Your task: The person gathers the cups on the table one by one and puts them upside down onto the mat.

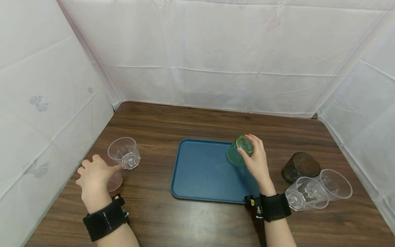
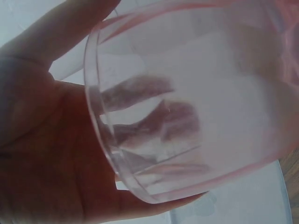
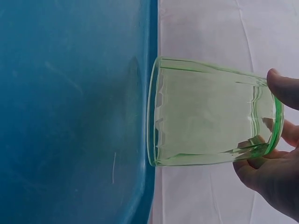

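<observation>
My right hand [image 1: 257, 159] pinches the base end of a green see-through cup [image 1: 233, 155], which stands upside down. Its rim meets the blue tray [image 1: 200, 171] by the tray's far right edge, as the right wrist view also shows. On the left, my left hand [image 1: 95, 178] is spread over a pink see-through cup [image 1: 115, 183] and partly hides it. In the left wrist view, the pink cup's rim lies close to the palm, with fingers seen through its wall. A clear cup [image 1: 131, 151] stands upright just beyond the left thumb.
Right of the tray stand a dark brown cup [image 1: 290, 169] and two clear cups, one nearer [image 1: 297, 199] and one behind [image 1: 336, 192], close together by the right forearm. White sheets [image 1: 216, 61] hang around the back and sides of the wooden table [image 1: 185, 223].
</observation>
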